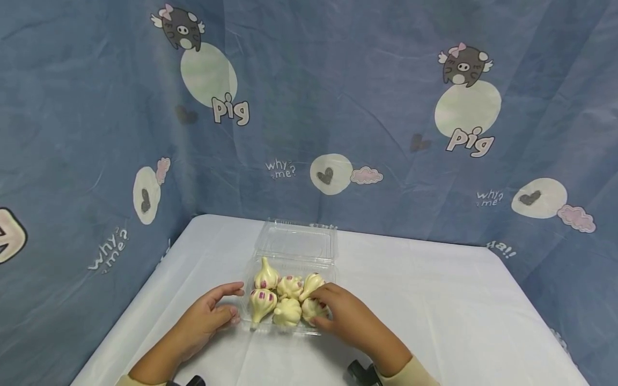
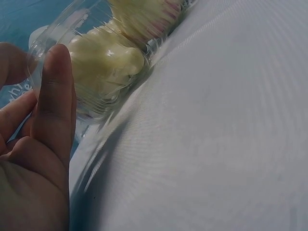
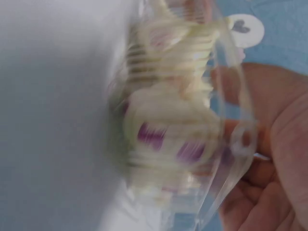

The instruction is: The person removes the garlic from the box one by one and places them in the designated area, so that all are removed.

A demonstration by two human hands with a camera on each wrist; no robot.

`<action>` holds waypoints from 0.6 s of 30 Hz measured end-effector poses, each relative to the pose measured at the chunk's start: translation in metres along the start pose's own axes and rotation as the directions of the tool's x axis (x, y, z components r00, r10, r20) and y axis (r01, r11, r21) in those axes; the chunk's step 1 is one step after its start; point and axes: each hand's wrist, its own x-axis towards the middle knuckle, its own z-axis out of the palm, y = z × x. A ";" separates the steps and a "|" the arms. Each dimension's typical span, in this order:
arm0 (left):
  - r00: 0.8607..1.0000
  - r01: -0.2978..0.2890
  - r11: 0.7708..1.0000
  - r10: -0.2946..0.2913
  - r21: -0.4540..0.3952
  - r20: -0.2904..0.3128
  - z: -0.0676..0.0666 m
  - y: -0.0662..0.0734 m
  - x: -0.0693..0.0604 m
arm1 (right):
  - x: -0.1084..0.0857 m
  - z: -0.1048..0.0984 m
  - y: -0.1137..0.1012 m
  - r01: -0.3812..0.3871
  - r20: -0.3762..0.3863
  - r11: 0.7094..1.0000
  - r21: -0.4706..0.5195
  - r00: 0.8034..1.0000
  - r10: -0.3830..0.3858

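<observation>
A clear plastic clamshell box point(image 1: 294, 262) lies with its lid raised at the back. Inside are several cream garlic bulbs point(image 1: 287, 312), some with purple patches. My left hand point(image 1: 205, 321) is at the box's left side, thumb and fingers apart and nothing between them; the left wrist view has its thumb point(image 2: 57, 96) close to the clear wall. My right hand point(image 1: 345, 313) reaches into the front right corner, thumb and fingers around a garlic bulb point(image 1: 313, 310) that they partly cover. Through the box wall, the right wrist view shows blurred bulbs point(image 3: 168, 125) beside the right fingers.
A white cloth point(image 1: 410, 289) covers the table. Behind and to the left hangs a blue curtain point(image 1: 299, 107) printed with pigs and words. Dark camera mounts point(image 1: 362, 372) show at the wrists.
</observation>
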 end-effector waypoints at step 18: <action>1.000 0.025 1.000 -0.025 0.004 -0.004 0.002 0.005 -0.001 | 0.002 0.002 -0.004 -0.038 -0.028 0.998 -0.051 0.999 0.037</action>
